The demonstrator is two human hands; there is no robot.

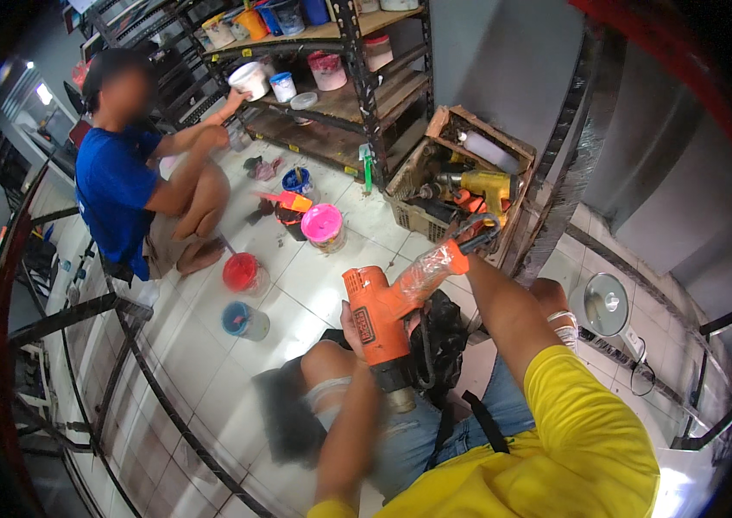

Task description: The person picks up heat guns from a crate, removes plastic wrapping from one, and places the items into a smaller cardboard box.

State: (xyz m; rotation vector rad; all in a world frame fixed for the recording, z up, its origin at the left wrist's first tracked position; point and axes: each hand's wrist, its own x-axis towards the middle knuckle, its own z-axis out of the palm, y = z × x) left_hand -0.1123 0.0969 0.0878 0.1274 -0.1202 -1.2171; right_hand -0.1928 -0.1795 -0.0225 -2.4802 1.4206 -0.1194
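An orange heat gun is held over my lap, its metal nozzle pointing down toward my thigh and its handle wrapped in clear plastic. My left hand is closed around the side of the gun's body, with only part of its fingers showing. My right forearm reaches to the end of the handle, where the black cord comes out. The right hand itself is hidden behind the handle, so its grip cannot be seen. Black plastic lies behind the gun, between my knees.
Ahead stand open paint tubs: pink, red and blue. A crate of power tools is beside the shelf rack. At left a co-worker in blue squats, one hand at a white tub. Metal frames flank me.
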